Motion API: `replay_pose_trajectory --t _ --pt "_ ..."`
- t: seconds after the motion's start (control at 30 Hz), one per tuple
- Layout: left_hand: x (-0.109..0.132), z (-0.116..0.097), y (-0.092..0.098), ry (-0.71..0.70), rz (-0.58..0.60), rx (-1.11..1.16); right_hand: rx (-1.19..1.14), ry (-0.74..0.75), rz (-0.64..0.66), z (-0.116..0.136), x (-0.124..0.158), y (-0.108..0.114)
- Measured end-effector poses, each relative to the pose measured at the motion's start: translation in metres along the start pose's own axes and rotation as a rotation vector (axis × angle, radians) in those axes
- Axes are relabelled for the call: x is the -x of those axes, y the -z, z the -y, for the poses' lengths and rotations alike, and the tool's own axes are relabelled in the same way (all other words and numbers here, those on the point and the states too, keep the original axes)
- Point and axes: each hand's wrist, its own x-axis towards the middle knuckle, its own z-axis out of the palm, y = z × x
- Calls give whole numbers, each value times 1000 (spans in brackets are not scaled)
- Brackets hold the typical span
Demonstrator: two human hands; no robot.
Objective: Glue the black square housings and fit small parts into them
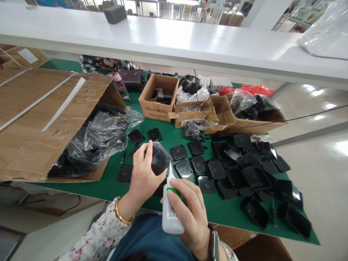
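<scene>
My left hand (143,177) grips a square black plastic cover (160,161) by its edge, tilted up above the green table (174,136). My right hand (190,214) is wrapped round a white glue bottle (170,212) with a green band. The bottle's pointed nozzle touches the lower right edge of the cover. Several more black covers (214,168) lie on the table just beyond and to the right of my hands.
A big cardboard box (40,119) on its side spills bagged black parts at left. Smaller cardboard boxes (159,96) with parts stand at the back. A pile of black covers (261,174) fills the right side. A white shelf (168,40) runs overhead.
</scene>
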Motion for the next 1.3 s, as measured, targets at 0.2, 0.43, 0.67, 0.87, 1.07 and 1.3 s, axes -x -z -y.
replay_pose_trajectory --t 0.2,0.43,0.67,0.87,1.07,1.3 --pt "2 2 4 151 103 131 -113 -89 -55 -3 4 -1" --pt "3 2 8 177 114 152 -274 -262 -225 -3 -2 -5" --pt "3 4 7 173 122 145 -394 -392 -304 -6 -4 -4" --pt "5 17 -5 151 131 115 -546 -696 -546 -24 -4 -18" --pt "15 76 -94 69 298 -78 -769 -1001 -947 -61 0 -1" --pt "-18 109 -165 -46 418 -80 -635 -1099 -1155 -84 31 48"
